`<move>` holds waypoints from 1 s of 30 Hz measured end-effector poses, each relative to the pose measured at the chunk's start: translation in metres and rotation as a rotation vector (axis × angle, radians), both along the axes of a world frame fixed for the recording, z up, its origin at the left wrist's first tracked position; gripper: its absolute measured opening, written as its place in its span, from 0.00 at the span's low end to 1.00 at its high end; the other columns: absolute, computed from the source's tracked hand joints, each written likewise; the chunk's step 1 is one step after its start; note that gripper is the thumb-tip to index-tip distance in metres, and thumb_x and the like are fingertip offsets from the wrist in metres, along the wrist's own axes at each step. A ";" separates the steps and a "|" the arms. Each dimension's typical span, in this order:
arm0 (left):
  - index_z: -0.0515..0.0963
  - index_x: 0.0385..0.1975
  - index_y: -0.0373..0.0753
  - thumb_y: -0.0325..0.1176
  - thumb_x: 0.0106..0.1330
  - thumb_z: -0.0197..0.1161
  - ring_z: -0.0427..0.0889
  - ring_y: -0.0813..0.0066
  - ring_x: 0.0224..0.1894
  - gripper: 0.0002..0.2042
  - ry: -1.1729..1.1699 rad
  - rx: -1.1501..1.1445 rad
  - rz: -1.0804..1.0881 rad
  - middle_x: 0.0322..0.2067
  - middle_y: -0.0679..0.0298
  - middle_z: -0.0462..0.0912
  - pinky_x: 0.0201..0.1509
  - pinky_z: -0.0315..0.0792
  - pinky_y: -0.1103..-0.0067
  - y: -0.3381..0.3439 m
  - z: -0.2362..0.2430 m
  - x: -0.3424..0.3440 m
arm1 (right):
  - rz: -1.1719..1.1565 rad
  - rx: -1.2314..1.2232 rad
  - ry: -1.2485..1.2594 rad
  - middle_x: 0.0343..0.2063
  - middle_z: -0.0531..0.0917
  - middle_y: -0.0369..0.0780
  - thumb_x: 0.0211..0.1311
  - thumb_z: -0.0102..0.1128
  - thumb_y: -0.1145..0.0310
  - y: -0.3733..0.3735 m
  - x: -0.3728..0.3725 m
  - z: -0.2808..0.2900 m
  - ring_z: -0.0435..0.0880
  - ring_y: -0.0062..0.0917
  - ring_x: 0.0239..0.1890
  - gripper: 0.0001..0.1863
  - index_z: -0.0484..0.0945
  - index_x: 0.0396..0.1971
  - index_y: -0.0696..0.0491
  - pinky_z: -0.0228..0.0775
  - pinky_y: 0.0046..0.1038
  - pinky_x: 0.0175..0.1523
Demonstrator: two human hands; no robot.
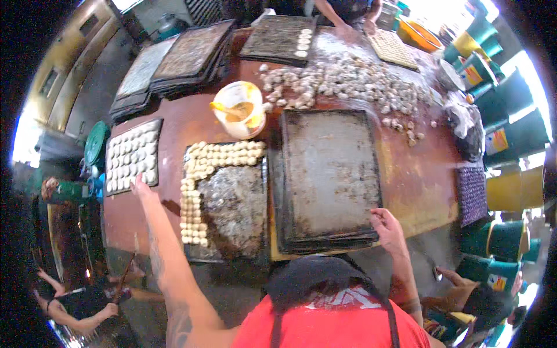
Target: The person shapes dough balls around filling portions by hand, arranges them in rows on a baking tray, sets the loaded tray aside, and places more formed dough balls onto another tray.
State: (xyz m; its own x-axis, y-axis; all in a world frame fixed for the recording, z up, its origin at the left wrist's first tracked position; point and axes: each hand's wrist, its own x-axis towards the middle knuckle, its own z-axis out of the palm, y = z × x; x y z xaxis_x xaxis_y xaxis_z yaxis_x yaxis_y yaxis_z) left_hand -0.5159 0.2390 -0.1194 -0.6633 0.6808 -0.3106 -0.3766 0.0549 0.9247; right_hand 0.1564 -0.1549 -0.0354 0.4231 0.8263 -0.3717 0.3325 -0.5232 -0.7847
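My left hand (140,187) reaches to the near edge of a tray (160,126) of pale, flattened dough rounds (132,155). Its fingers are stretched out beside the nearest rounds; whether they touch one is unclear. Over the right rim of a stack of dark baking trays (331,168) is my right hand (390,227). Its fingers are curled together, and anything inside them is hidden. Between my arms lies a worn baking tray (232,203) with small yellowish dough balls (194,217) in close rows along its far and left sides.
A white bucket (241,110) of yellow-brown stuff stands beyond the trays. Behind it spreads a heap of floury dough lumps (348,78). More stacked trays (188,52) are at the far left. Across the table, another person's hands (348,32) work beside a filled tray (391,49).
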 end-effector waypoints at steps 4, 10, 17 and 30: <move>0.74 0.65 0.38 0.25 0.70 0.64 0.78 0.72 0.53 0.22 0.402 0.154 -0.194 0.57 0.61 0.80 0.58 0.72 0.75 -0.060 0.018 0.065 | 0.062 0.051 0.052 0.47 0.85 0.43 0.69 0.64 0.66 0.035 0.006 -0.023 0.84 0.31 0.49 0.15 0.81 0.51 0.56 0.75 0.32 0.55; 0.81 0.48 0.36 0.27 0.69 0.64 0.84 0.73 0.42 0.10 0.412 0.063 -0.931 0.40 0.63 0.86 0.46 0.78 0.75 -0.223 0.048 0.344 | 0.183 0.244 -0.811 0.57 0.77 0.51 0.63 0.71 0.59 0.116 0.161 -0.063 0.73 0.49 0.62 0.28 0.76 0.58 0.58 0.67 0.43 0.67; 0.81 0.56 0.37 0.25 0.67 0.66 0.87 0.66 0.51 0.17 0.983 -0.230 -1.313 0.48 0.56 0.89 0.56 0.78 0.72 -0.283 0.106 0.384 | -0.412 0.344 -0.541 0.56 0.79 0.55 0.66 0.68 0.51 0.232 0.301 -0.098 0.74 0.46 0.62 0.33 0.75 0.61 0.60 0.66 0.45 0.69; 0.81 0.58 0.40 0.33 0.67 0.67 0.85 0.56 0.53 0.19 1.130 -0.359 -1.425 0.50 0.55 0.86 0.61 0.77 0.67 -0.284 0.132 0.456 | 0.716 -0.053 -0.560 0.53 0.84 0.52 0.61 0.64 0.53 0.303 0.279 -0.053 0.83 0.48 0.56 0.22 0.83 0.52 0.48 0.78 0.49 0.55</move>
